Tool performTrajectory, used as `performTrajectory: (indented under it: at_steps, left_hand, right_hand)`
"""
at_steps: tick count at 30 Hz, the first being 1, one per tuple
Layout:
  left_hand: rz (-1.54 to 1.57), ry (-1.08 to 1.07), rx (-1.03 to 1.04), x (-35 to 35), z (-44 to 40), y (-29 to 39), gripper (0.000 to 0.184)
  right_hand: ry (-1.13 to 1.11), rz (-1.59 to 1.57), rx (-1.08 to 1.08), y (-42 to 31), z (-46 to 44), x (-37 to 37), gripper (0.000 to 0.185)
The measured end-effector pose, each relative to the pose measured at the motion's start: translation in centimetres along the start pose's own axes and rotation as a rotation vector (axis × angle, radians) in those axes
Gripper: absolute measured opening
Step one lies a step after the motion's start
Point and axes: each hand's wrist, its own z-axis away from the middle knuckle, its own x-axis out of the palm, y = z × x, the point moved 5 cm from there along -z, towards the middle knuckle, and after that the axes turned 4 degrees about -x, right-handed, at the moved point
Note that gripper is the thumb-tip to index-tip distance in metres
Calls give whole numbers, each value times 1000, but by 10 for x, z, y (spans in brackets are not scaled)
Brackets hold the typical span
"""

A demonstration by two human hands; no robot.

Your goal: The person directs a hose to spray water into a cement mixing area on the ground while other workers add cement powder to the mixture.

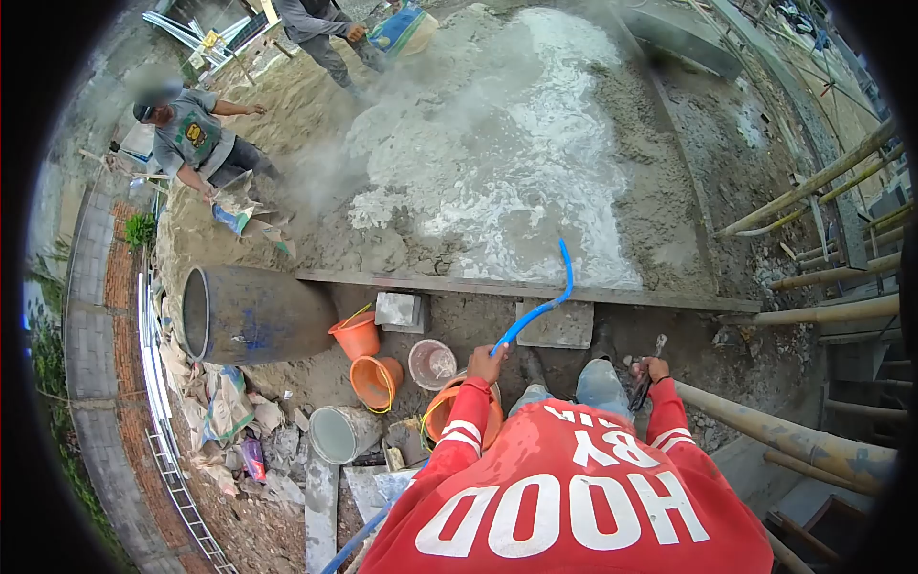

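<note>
My left hand [486, 364] is closed around a blue hose [535, 316]. The free end of the hose curves up over a board [535, 290], towards a wide bed of grey powder and wet whitish slurry [545, 182]. The hose also shows at the lower left, beside my sleeve. My right hand [653, 368] is held low at my right side, fingers curled. A small dark thing is at it, too unclear to name. Near this hand the end of a bamboo pole [765, 430] begins.
Orange buckets [375, 381], a pale bucket [432, 364] and a grey bucket [342, 433] stand left of me, near a large drum [258, 314] on its side. Two people [206, 134] [330, 38] handle sacks in dust at the upper left. Bamboo poles [813, 182] cross the right.
</note>
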Motion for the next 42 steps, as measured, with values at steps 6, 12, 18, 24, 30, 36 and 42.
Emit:
performTrajectory:
  at_steps: [6,12,18,24,30,36,42]
  left_hand:
    - [230,224,310,-81,-4,157,43]
    - [360,256,294,-86,-20,143,41]
    - [57,152,49,-9,-7,14,50]
    - [-89,41,-43,19,30,-91,52]
    - [-97,-46,-139,24,63,-112,54]
    - [-278,29,-78,18,39,-77,53]
    - [-192,291,132,-60,2,45,50]
  right_hand:
    - [243,95,216,140,-48,-99,27]
    - [231,235,267,172,26,-82,28]
    - [221,354,205,185,45,-62,29]
    - [236,393,187,177,46,-56,30]
    - [236,400,162,145,27,-47,32]
    - [169,471,183,127,3,-31,33]
    - [227,947,43,85,31,-8,43]
